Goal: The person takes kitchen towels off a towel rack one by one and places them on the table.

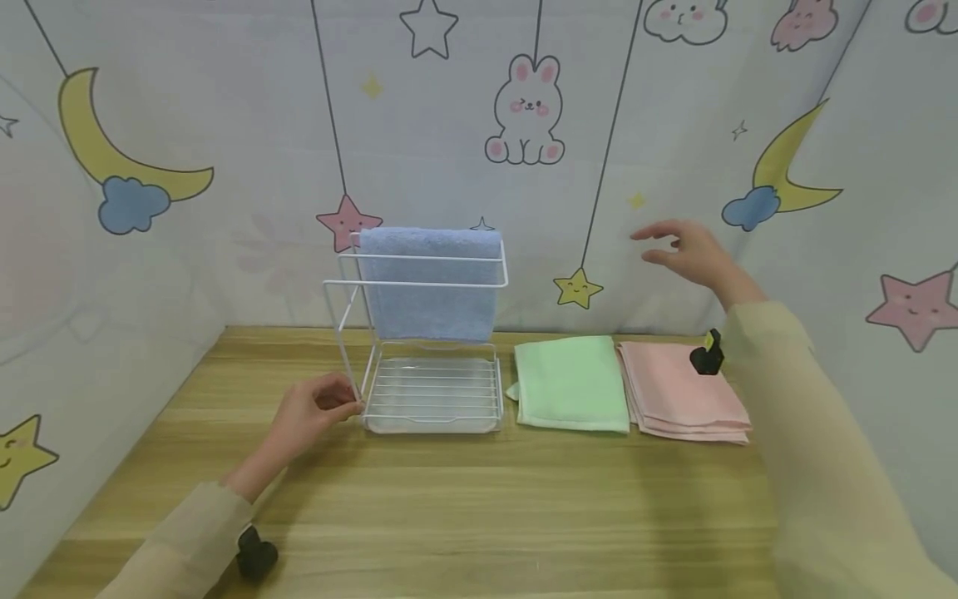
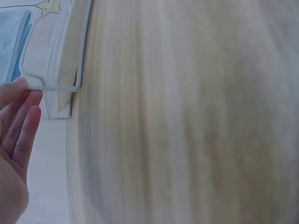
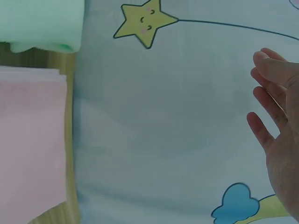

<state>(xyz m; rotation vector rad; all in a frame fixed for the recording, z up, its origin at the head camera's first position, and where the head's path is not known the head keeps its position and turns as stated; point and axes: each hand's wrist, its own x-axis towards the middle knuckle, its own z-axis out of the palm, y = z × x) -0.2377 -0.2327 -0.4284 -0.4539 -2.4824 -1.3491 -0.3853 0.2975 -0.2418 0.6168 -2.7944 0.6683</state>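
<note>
My left hand (image 1: pixel 310 412) pinches the lower left wire of a white towel rack (image 1: pixel 415 284) between thumb and fingers. In the left wrist view the thumb and fingertips (image 2: pixel 32 116) meet at that thin white wire (image 2: pixel 58 88). A blue towel (image 1: pixel 434 312) hangs folded over the rack's rear bar. Under it, a pale tray (image 1: pixel 434 427) sits below the bottom wires. Raised in the air to the right, my right hand (image 1: pixel 692 254) holds nothing, its fingers loosely bent, above the folded pink towels (image 1: pixel 677 391).
A folded green towel (image 1: pixel 572 383) lies between the rack and the pink stack on the wooden table (image 1: pixel 479 516). Behind them, a white cloth backdrop (image 1: pixel 449 150) with cartoon stars, moons and a rabbit rises at the table's back edge.
</note>
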